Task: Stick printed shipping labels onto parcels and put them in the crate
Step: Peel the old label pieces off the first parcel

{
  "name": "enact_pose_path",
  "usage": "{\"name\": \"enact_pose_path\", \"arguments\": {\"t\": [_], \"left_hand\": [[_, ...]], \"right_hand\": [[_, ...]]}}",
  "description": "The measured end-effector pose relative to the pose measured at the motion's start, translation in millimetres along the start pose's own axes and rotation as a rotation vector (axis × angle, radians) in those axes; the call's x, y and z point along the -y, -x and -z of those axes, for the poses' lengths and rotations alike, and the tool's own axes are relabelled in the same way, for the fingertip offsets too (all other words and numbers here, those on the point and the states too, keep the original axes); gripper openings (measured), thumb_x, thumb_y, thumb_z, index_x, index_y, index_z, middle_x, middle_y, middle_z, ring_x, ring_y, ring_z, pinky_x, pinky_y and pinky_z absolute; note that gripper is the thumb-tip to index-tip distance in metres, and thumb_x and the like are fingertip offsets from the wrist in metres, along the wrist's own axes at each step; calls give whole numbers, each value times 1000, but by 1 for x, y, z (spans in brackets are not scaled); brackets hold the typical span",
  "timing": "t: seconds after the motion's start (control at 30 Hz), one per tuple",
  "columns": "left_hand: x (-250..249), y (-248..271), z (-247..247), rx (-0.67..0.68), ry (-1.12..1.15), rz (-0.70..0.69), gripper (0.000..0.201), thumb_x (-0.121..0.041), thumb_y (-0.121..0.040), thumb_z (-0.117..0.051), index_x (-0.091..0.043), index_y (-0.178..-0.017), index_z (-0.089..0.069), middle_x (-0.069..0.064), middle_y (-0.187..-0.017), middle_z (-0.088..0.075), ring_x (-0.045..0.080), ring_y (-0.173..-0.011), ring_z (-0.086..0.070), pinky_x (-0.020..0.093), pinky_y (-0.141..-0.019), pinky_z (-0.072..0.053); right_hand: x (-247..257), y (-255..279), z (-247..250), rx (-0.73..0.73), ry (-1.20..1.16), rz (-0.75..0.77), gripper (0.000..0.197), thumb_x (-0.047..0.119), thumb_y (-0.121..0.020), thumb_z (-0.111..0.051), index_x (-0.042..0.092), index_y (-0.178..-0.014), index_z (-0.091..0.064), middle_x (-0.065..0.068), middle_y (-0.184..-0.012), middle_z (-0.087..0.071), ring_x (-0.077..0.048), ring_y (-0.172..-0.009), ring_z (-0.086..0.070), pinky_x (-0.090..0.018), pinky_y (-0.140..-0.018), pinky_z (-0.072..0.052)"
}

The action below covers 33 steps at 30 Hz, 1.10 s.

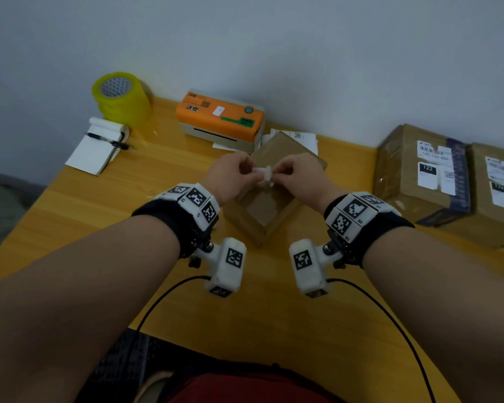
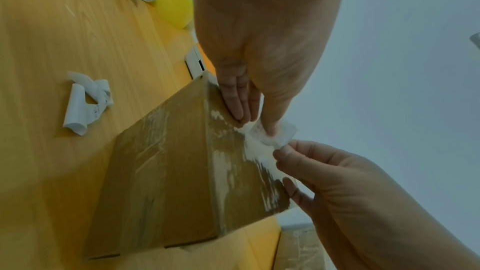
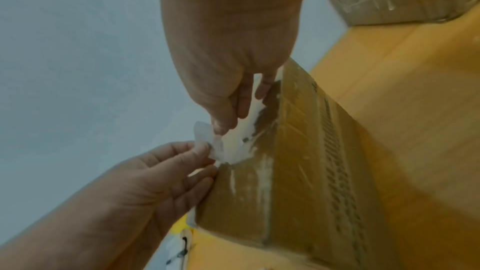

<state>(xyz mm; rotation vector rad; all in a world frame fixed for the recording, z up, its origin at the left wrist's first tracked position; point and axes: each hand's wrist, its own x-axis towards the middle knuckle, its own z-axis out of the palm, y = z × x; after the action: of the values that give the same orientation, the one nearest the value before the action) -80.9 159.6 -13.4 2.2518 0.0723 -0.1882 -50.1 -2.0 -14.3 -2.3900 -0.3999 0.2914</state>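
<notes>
Both hands, left hand (image 1: 230, 174) and right hand (image 1: 297, 175), are pinching a small white label (image 1: 263, 173) just above the cardboard parcel (image 1: 264, 212).

I see dim, flat, bluish light, soft shadows, wide-angle bending at the edges, and slightly blurred wrist views.

The head view looks down over the surface (image 1: 105, 216) from above; both wrist views sit close, facing along the hands, sharing the parcel (image 2: 176, 171).

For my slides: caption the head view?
Both hands pinch a white label above a cardboard parcel.
</notes>
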Motion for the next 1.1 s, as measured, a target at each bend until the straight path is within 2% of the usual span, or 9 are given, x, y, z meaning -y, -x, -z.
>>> {"name": "enact_pose_path", "arguments": {"t": [0.13,0.27,0.4,0.5,0.63,0.73,0.9,1.0,1.1], "left_hand": [[-6,1,6,16,157,29,16,-22,-86,-66,-15,-98,-58,-4,-88,-59,15,-83,-60,27,-75,-53],[-8,3,7,12,186,7,17,-22,-84,-67,-16,-98,-59,-3,-88,-61,16,-84,-62,27,-73,-55],[-8,4,5,26,100,-46,25,-22,-85,-67,-11,-107,-61,0,-94,-63,12,-83,-60,22,-73,-52],[-13,7,1,32,64,-129,30,-19,-87,-64,-13,-116,-61,-3,-97,-64,10,-87,-60,19,-77,-50],[-16,8,0,-12,42,-196,21,-20,-87,-64,-15,-108,-65,-5,-94,-65,7,-87,-61,18,-81,-49],[-16,5,2,-42,-34,-222,14,-22,-86,-66,-15,-98,-67,-7,-86,-62,6,-81,-57,13,-75,-45],[-20,-1,3,-39,-36,-228,10,-20,-85,-66,-15,-93,-67,-6,-82,-62,8,-78,-59,15,-71,-47],[-24,-5,0,7,-28,-221,11,-18,-83,-68,-17,-93,-63,-8,-81,-61,6,-76,-58,10,-65,-45],[-28,-6,-7,133,-47,-194,25,-19,-85,-66,-18,-108,-55,-8,-93,-59,4,-82,-58,12,-68,-47]], "right_hand": [[4,-1,10,-24,-250,-59,9,14,-87,-64,10,-93,-70,1,-83,-64,-9,-78,-57,-25,-75,-48],[6,2,13,46,-457,-94,13,7,-88,-61,17,-91,-70,1,-83,-67,-13,-80,-62,-28,-79,-55],[7,7,12,38,-523,-134,11,12,-88,-62,11,-83,-72,-4,-79,-67,-13,-77,-61,-31,-78,-53],[5,10,10,83,-583,-142,8,16,-87,-66,10,-89,-71,-5,-80,-67,-11,-71,-63,-25,-68,-53],[2,9,12,69,-695,-206,23,17,-82,-72,1,-98,-68,-10,-81,-68,-14,-68,-64,-21,-62,-51],[1,9,13,63,-745,-218,26,13,-80,-73,4,-102,-63,-13,-86,-68,-18,-71,-66,-25,-64,-54],[-5,10,14,118,-799,-191,16,16,-84,-69,6,-96,-69,-9,-90,-69,-19,-85,-66,-34,-83,-57],[-8,11,18,152,-887,-212,16,13,-82,-69,2,-94,-68,-14,-91,-68,-21,-84,-68,-32,-78,-58],[-11,9,21,87,-767,-201,14,9,-80,-72,2,-90,-66,-15,-89,-68,-20,-79,-69,-27,-72,-57]]}}
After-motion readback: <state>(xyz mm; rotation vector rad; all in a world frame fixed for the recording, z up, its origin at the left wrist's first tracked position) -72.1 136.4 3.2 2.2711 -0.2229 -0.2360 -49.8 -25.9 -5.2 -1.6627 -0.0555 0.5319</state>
